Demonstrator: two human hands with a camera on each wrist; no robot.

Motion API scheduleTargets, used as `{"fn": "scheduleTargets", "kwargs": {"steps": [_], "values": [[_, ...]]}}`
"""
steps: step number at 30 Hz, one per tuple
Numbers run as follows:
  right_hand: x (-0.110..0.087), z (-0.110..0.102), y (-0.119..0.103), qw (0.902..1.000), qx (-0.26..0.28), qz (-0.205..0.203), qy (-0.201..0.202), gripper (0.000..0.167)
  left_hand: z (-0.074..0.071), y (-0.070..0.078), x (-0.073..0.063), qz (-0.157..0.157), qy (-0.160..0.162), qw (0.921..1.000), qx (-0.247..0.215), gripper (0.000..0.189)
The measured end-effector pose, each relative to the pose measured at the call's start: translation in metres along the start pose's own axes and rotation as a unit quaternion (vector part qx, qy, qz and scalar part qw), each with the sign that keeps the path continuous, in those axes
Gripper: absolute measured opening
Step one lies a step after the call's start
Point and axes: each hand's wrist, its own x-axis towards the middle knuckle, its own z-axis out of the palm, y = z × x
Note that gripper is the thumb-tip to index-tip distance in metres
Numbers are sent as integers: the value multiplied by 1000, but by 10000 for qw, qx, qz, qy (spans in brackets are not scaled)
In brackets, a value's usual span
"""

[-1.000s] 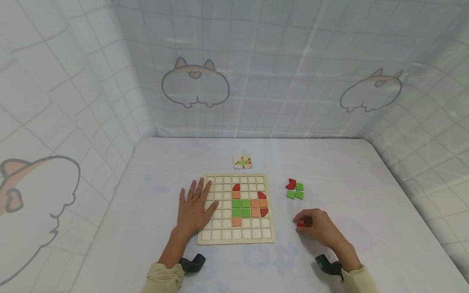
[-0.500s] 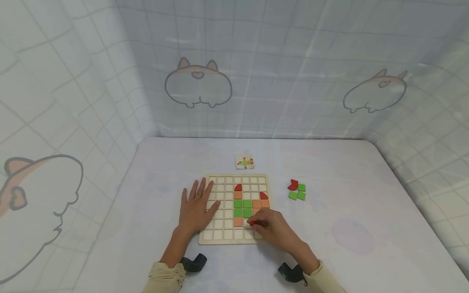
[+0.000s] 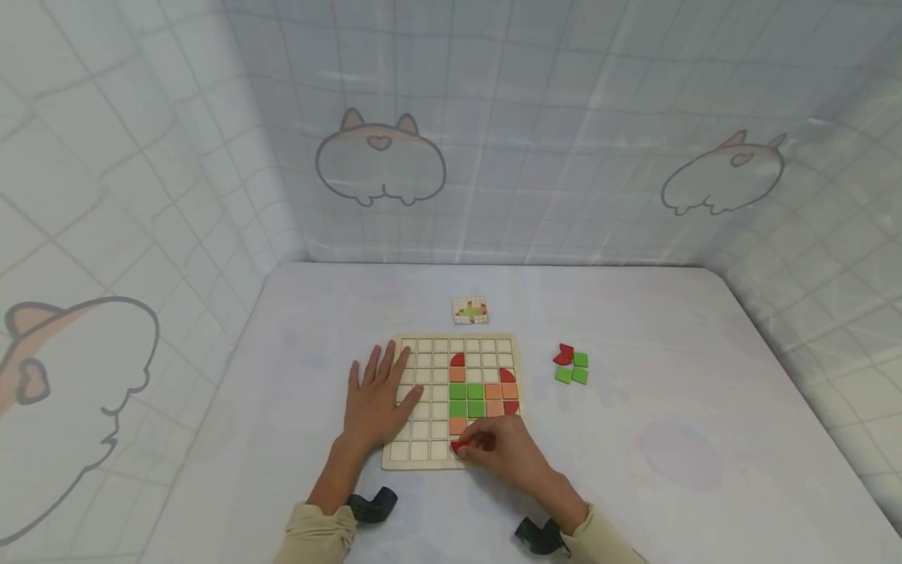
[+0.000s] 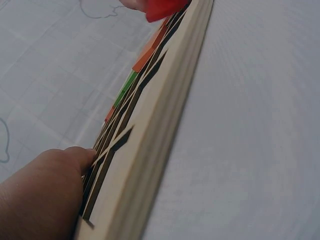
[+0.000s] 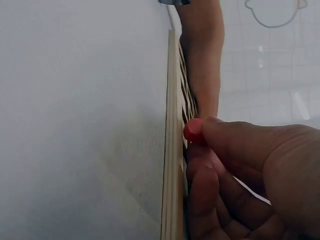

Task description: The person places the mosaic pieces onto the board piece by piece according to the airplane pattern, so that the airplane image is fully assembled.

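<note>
A wooden grid board [image 3: 416,462] lies on the table, with green squares [image 3: 467,399], orange squares [image 3: 494,391] and red quarter-circle pieces [image 3: 507,376] set in its cells. My right hand [image 3: 509,454] pinches a red quarter-circle piece [image 3: 458,446] between thumb and fingers, over the front row of the board, just below an orange square. In the right wrist view, the same red piece [image 5: 194,131] shows at the thumb tip, close to the board's edge. Flat on the board's left side rests my left hand [image 3: 375,403], fingers spread and straight.
Behind the board lies a small pattern card [image 3: 470,310]. To the board's right are loose red pieces [image 3: 564,355] and several loose green squares [image 3: 579,368]. Patterned sheet walls [image 3: 493,227] enclose the table at the back and sides.
My right hand has carried the red piece from the table at the right, leftward over the board to its front row. The left hand has stayed in place.
</note>
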Motion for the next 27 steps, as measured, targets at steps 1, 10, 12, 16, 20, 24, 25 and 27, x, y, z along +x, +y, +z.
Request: {"fn": "scheduleTargets", "kwargs": {"steps": [1,10,12,16,20,24,25,27], "values": [[0,1,-1,10000,-56,12,8,9,0,0,0,0,-3,10000,3,73],[-1,8,-1,9958,-793,-335,308,12,0,0,1,39,-11,10000,-68,72],[-2,8,0,9942,-940,-420,311,13,-1,0,1,24,-42,10000,-61,72],[-4,9,1,9914,-1125,-599,301,14,-1,0,0,5,-65,10000,-17,73],[-3,13,0,9903,-1184,-608,405,13,-2,0,0,-11,-58,10000,-28,74],[-2,17,-2,9886,-1334,-519,465,9,-2,0,-1,-19,-60,10000,-64,74],[-2,17,-3,9879,-1386,-510,475,8,-3,0,-1,-18,-54,10000,-79,73],[-2,17,-4,9880,-1388,-474,478,10,-2,1,-1,-1,-24,10000,-85,73]]}}
